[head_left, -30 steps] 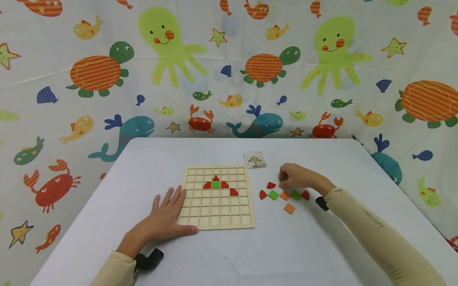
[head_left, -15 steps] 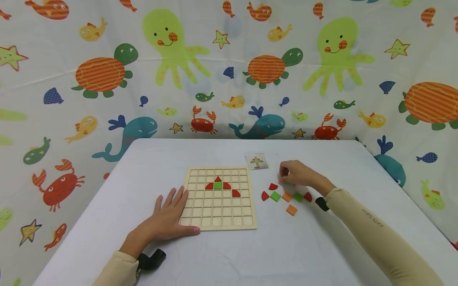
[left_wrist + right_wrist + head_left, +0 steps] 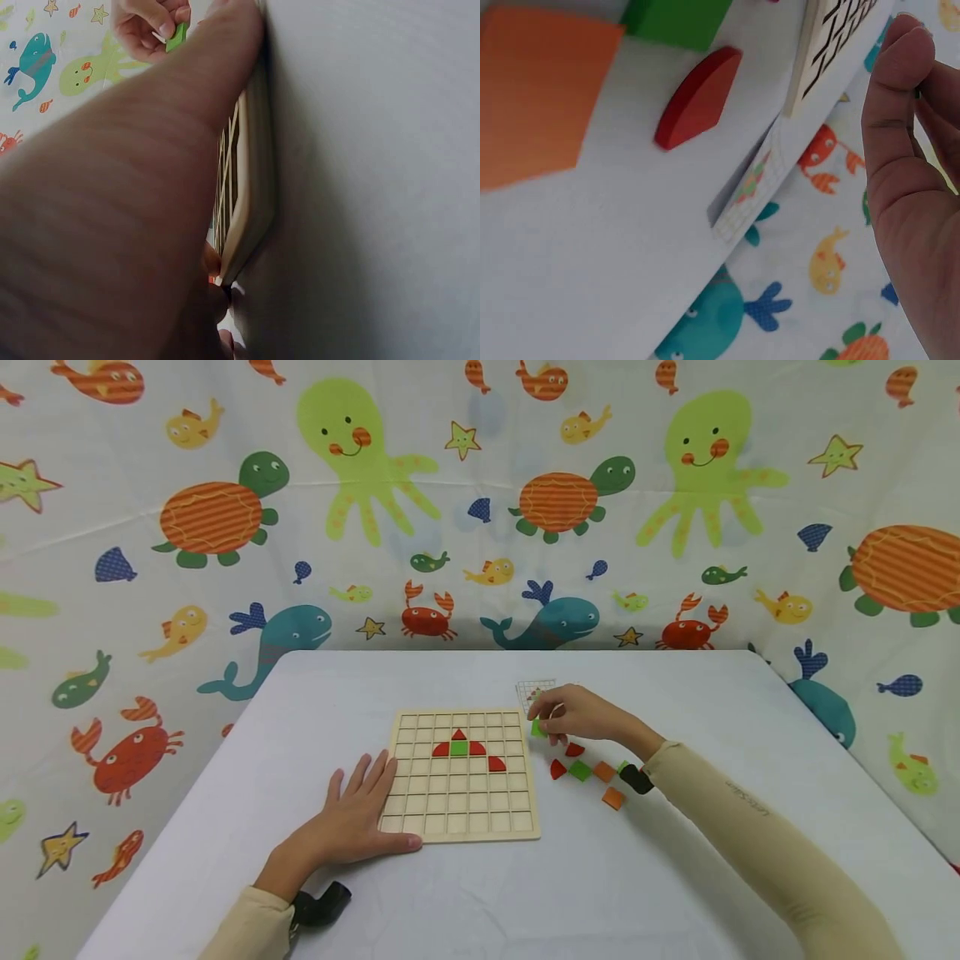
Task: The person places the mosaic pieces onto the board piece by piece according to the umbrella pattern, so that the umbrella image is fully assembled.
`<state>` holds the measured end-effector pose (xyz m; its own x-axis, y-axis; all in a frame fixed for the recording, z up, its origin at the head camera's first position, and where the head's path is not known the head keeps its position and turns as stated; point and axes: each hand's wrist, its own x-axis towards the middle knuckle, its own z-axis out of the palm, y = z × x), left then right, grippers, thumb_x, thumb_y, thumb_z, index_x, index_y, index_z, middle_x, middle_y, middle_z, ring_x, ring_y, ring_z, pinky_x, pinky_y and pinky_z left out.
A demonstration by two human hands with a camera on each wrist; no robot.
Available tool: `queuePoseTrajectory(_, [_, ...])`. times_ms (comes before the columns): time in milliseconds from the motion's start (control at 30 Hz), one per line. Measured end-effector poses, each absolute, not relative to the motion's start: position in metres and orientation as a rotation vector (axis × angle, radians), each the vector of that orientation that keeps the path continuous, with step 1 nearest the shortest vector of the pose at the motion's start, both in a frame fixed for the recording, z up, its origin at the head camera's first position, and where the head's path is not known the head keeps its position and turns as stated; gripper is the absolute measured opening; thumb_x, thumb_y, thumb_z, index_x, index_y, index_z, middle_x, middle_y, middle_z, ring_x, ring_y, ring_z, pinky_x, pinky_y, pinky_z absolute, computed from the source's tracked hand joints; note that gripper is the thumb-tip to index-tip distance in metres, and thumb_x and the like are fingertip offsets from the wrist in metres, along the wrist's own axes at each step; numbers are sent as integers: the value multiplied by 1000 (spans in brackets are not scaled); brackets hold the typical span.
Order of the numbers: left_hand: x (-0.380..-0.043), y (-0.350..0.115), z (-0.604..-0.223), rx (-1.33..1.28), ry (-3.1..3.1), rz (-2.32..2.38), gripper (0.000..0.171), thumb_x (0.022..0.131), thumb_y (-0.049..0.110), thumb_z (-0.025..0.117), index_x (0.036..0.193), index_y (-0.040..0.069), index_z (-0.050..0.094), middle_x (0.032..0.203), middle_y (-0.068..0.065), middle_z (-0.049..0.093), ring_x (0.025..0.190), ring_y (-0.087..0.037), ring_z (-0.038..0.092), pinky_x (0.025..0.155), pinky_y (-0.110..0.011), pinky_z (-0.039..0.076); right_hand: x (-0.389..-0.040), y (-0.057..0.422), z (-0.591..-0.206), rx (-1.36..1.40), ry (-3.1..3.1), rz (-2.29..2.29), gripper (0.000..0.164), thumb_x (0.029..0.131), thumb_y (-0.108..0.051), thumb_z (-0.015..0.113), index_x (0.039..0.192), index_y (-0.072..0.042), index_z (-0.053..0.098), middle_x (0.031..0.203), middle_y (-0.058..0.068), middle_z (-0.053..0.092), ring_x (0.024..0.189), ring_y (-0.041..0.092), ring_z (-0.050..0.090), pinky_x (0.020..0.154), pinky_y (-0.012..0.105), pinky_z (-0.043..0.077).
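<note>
Between the thumb and fingers of my right hand (image 3: 585,712) is a green square tile (image 3: 537,727), raised beside the upper right corner of a wooden grid board (image 3: 465,802). The left wrist view shows that green tile (image 3: 177,36) at the fingertips too. My left hand (image 3: 347,817) lies with spread fingers along the board's left edge, thumb at its front edge. Set in the grid are a red triangle (image 3: 459,734), a green square (image 3: 459,748) with a red quarter-round piece on each side, and another red quarter-round piece (image 3: 497,764) lower right.
Right of the board lie loose red quarter-round pieces (image 3: 557,769), a green square (image 3: 581,770) and orange squares (image 3: 613,797). Another green piece is partly hidden by the black wrist camera (image 3: 637,779). A pattern card (image 3: 528,687) lies behind, partly covered by the right hand.
My right hand has lifted the green square from the loose pieces and moved left toward the board, now overlapping the card. The left hand stays in place on the board.
</note>
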<state>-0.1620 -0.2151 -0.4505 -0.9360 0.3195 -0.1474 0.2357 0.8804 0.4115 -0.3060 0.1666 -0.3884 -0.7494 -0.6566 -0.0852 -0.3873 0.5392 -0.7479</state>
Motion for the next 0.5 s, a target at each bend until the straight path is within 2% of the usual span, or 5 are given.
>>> queuePoseTrajectory(167, [-160,-214,-448,432,2832,599,135,80,80,74,168,-5,17,176,-27,9,160,-51,-3,119,-75,-9,-300,140,-386,-894,2380,-1036,21,105,-2,65,123,6,70,95,10,70,70,21,67,76,48,61])
queuePoseTrajectory(267, [-160,-214,-447,435,2833,598,135,80,79,75,168,-5,17,176,-27,9,160,-51,-2,119,-75,-8,-298,125,-386,-930,2365,-1027,19,104,-1,66,121,5,71,91,9,69,70,21,65,76,50,61])
queuePoseTrajectory(500, [-163,-216,-450,430,2841,583,135,80,80,74,168,-5,17,176,-27,8,160,-50,-2,119,-74,-9,-296,99,-392,-1032,2386,-932,16,102,-2,68,116,0,75,86,1,70,74,18,64,72,33,59])
